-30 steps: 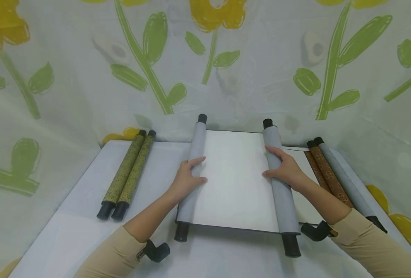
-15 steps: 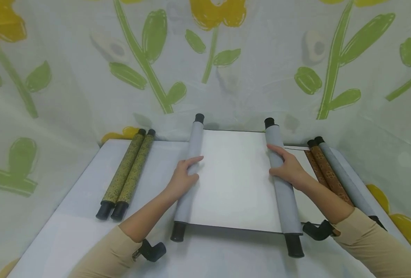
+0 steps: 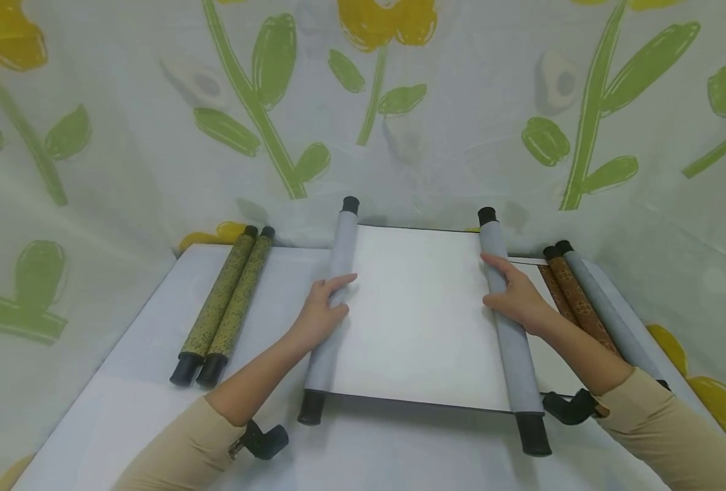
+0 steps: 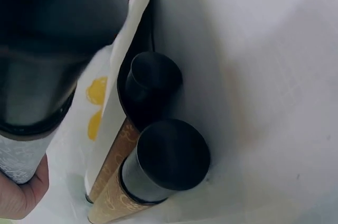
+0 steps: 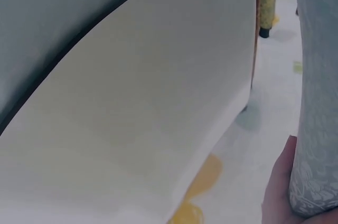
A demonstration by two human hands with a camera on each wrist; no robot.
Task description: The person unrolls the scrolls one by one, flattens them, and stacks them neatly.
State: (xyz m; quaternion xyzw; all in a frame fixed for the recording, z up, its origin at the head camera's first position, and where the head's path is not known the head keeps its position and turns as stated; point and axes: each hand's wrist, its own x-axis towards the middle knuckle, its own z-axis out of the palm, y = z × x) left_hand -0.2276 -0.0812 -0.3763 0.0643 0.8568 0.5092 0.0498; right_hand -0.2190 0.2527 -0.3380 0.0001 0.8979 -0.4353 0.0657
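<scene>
Both rollers of the grey scroll sit farther apart than 1 second ago, the right one shifted toward 3 o'clock and the left one slightly toward 9 o'clock, with more blank sheet showing between them.

Nearest, at 6 o'clock, 2 beige sleeves enter the head view, each with a black wrist mount. The grey scroll [image 3: 418,314] lies open at the centre of the white desk [image 3: 117,409], its pale sheet flat between the rollers. The left hand [image 3: 318,315], at 9 o'clock of the sheet, has its fingers curled over the left roller [image 3: 332,307], thumb on the sheet side: this grip is closed on the roller. The right hand [image 3: 515,294], at 3 o'clock of the sheet, lies over the right roller [image 3: 510,320] with fingers curved around it, gripping it too. Black end caps show at both ends of each roller.

Toward 8 o'clock of the left hand, well apart from it, 2 olive patterned scrolls [image 3: 224,303] lie side by side, touching. Just beyond the right roller at 3 o'clock, a brown patterned scroll [image 3: 574,300] and another grey scroll [image 3: 608,310] lie together, partly opened, a pale sheet reaching under the right forearm.

Farthest, at 12 o'clock, a flowered cloth [image 3: 363,102] with green stems and yellow blooms hangs behind the desk.
</scene>
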